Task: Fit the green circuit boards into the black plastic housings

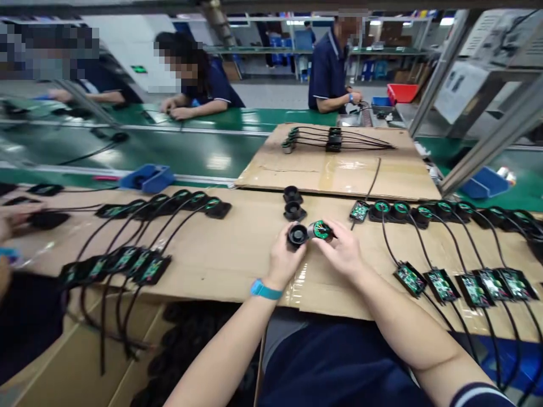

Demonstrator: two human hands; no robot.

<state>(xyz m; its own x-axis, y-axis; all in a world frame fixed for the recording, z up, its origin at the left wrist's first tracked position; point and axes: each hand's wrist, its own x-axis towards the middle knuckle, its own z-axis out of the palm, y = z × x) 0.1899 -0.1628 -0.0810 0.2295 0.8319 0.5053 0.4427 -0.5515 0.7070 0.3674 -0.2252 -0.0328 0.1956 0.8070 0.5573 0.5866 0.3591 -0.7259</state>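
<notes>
Brown cardboard covers the long bench (237, 254). Take the two hands as the middle of a clock, with 12 pointing away from the person. A big flat brown cardboard sheet (288, 169) lies near 12 o'clock, with black cables on it. Open black boxes with green circuit boards and black cables sit in a left group (153, 270) near 8 o'clock and a right group (474, 289) near 4 o'clock. The left hand (285, 257) has its fingers curled round a black round cup (297, 234) that looks like hard plastic. The right hand (343, 249) has its fingers clamped on a small round silver can with a green board on its end (317, 229). It is just beside the cup; I cannot tell if they touch. Two more black cups (294, 211) stand near 11 o'clock.

The cup looks light, stiff and smooth, so hold its outside wall. The can looks a bit heavy and slippery. Its green end looks easy to hurt, so pinch the silver side.
</notes>
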